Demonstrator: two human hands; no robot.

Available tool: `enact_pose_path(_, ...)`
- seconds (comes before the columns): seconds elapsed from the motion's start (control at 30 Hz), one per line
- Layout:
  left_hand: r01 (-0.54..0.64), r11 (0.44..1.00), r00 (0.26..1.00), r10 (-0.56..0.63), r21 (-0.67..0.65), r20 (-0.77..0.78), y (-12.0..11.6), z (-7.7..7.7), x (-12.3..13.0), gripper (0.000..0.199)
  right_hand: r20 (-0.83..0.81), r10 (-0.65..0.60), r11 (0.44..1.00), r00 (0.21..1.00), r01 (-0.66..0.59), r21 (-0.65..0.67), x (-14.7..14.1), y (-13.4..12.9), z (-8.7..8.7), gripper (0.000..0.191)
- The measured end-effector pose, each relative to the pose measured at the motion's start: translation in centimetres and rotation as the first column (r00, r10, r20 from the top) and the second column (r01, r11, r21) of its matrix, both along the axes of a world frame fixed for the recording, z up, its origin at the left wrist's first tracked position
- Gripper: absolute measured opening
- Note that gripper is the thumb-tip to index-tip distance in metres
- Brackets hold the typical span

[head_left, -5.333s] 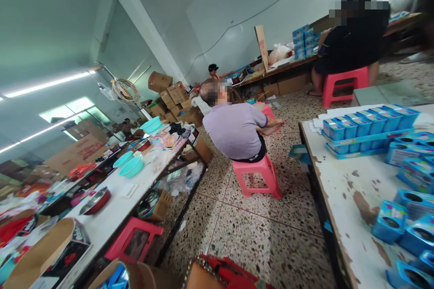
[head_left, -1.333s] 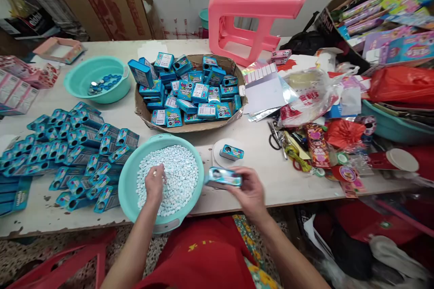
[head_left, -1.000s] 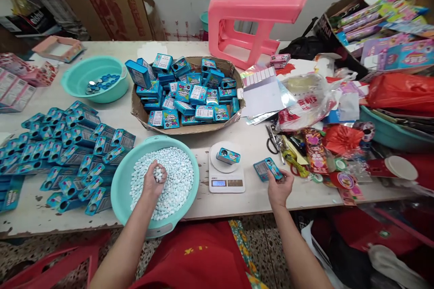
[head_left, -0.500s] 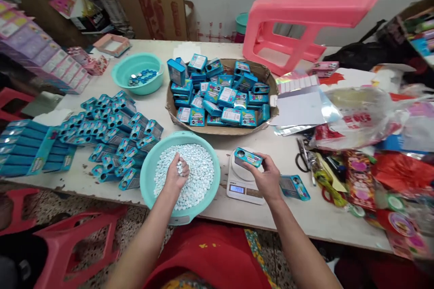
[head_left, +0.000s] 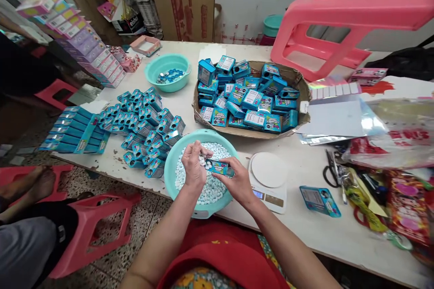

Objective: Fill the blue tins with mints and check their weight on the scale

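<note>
Above a turquoise basin point(head_left: 169, 189) of small white and pale blue candies point(head_left: 210, 195), my right hand point(head_left: 237, 179) holds a blue box point(head_left: 217, 167) on its side, its round opening toward the left. My left hand point(head_left: 195, 166) is curled round some candies point(head_left: 202, 161) at that opening. A white scale point(head_left: 269, 170) with a round plate stands just right of the basin, with nothing on its plate. Another blue box point(head_left: 319, 200) lies flat farther right.
Many blue boxes fill a cardboard tray point(head_left: 251, 133) behind the basin. More boxes point(head_left: 145, 117) stand at left, near a smaller turquoise bowl point(head_left: 167, 86). Scissors point(head_left: 330, 169), a plastic bag point(head_left: 396, 135) and an upturned pink stool point(head_left: 298, 22) are at right. A seated person's legs point(head_left: 30, 185) show at left.
The blue box has moved left from over the scale to above the basin. My left hand has risen out of the candies to the box's opening. The view has turned left.
</note>
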State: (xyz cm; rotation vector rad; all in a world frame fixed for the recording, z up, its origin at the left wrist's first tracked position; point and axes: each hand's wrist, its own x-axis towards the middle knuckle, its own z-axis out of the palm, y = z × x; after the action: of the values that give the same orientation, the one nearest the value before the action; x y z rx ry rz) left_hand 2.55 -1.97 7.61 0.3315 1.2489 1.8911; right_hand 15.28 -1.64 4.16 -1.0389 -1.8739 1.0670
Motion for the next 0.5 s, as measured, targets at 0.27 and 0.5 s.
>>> enact_pose_path(0.27,0.090,0.996,0.978,-0.089,0.004,0.189,0.0,0.9,-0.8,0.038,-0.066,-0.073,0.989,0.995,0.064,-0.130,1.1,-0.7,0.8,0.033)
enact_pose_path(0.5,0.123,0.990,0.987,-0.115,-0.073,0.114,0.7,-0.7,-0.7,0.032,-0.153,-0.179,0.958,0.972,0.137,-0.253,3.3,0.0,1.1,0.035)
